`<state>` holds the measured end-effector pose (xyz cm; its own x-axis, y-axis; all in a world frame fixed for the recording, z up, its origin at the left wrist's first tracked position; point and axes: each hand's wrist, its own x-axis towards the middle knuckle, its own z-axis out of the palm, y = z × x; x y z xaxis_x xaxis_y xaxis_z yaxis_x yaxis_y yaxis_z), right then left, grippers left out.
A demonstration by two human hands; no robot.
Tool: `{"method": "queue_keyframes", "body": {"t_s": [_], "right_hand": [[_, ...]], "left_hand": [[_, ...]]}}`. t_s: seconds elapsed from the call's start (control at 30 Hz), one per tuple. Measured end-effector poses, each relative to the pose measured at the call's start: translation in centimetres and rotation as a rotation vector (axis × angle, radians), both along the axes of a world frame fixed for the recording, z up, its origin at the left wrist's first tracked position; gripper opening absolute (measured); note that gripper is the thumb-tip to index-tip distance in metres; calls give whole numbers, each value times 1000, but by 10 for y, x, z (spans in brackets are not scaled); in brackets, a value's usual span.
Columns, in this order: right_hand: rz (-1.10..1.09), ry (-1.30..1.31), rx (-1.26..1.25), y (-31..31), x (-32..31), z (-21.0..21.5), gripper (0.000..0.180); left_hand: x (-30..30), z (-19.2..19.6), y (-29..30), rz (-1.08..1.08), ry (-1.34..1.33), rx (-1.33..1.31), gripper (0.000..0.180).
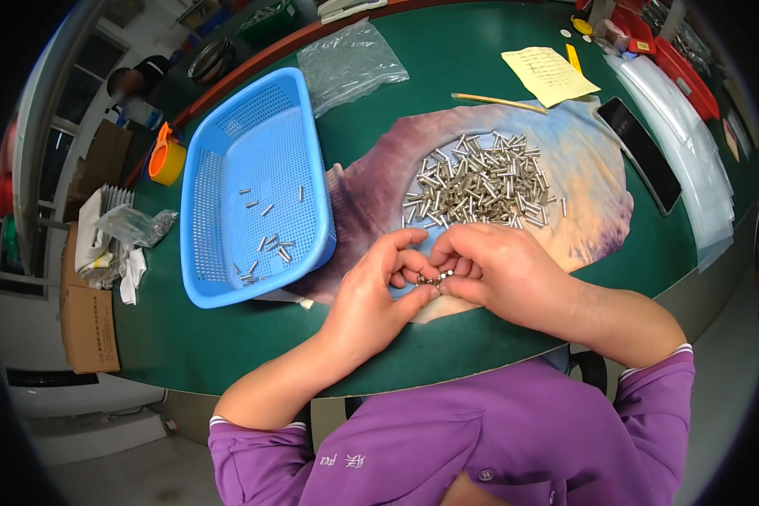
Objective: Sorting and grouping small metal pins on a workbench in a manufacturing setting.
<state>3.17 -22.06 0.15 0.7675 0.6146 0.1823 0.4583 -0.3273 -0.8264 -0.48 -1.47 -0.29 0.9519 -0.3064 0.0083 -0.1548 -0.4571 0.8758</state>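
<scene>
My left hand (375,287) and my right hand (506,268) meet over the near edge of a tie-dyed cloth (371,156). Fingers on both sides are curled and pinch a few small metal pins (444,275), whose round ends show between the fingertips. How many each hand holds is partly hidden. Just beyond my hands lies a heap of silvery metal pins (485,179), spread loosely on the cloth. To the left, a blue perforated plastic basket (316,181) stands on the table with several similar pins scattered on its bottom.
A black phone (639,156), clear plastic sleeves (683,152) and red bins (687,80) line the right. Farther back lie a yellow handwritten note (548,74), a thin stick (497,103) and a clear bag (352,63). An orange tape dispenser (167,156) stands left. Another person (139,80) is at far left.
</scene>
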Motion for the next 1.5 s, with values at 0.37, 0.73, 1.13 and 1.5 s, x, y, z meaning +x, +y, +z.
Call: {"method": "queue_keyframes", "body": {"t_s": [0.37,0.73,1.13,1.5], "right_hand": [[-41,101,18,2,4,3,26],[-64,170,-33,2,5,9,33],[-91,152,-6,2,6,7,33],[-99,278,124,3,3,5,39]], "left_hand": [[8,7,0,-15,72,-26,68],[11,14,-1,-31,137,-9,70],[15,17,-3,3,186,-24,67],[19,21,-1,43,364,-134,60]]}}
